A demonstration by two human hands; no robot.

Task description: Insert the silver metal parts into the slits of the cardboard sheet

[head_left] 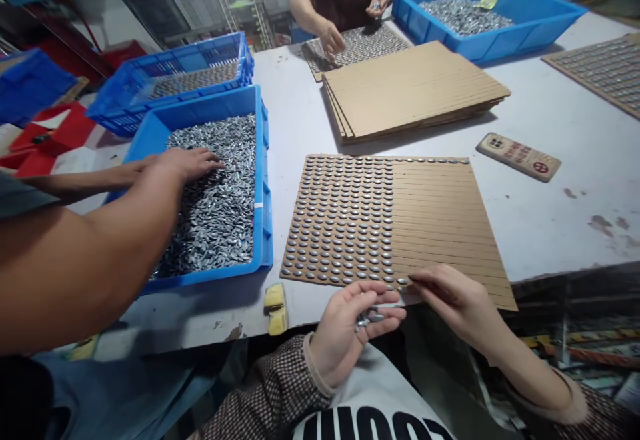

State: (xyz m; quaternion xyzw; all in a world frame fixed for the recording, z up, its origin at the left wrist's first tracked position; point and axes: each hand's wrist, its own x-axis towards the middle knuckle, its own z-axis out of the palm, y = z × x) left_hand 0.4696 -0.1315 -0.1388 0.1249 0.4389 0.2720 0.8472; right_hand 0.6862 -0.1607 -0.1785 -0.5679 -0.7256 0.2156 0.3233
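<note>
My left hand [343, 327] is cupped palm up at the board's front edge, with several small spindle-shaped metal pieces [370, 318] resting in its curled fingers. My right hand [457, 300] is closed in a pinch at the front row, its fingertips on a small metal piece that they mostly hide. Beneath them lies a slotted cardboard sheet [440, 227]. Rows of shiny metal pieces [345, 220] cover its left half and run along its far edge; bare slots show across most of the right half.
Left stands a blue bin [263, 227] of metal pieces, with another person's hands [187, 163] in it. Cardboard sheets [415, 87] are stacked ahead. A person opposite handles a filled sheet [370, 43]. Also present: a phone-shaped object [519, 155], yellow blocks [275, 309], another blue bin [480, 47].
</note>
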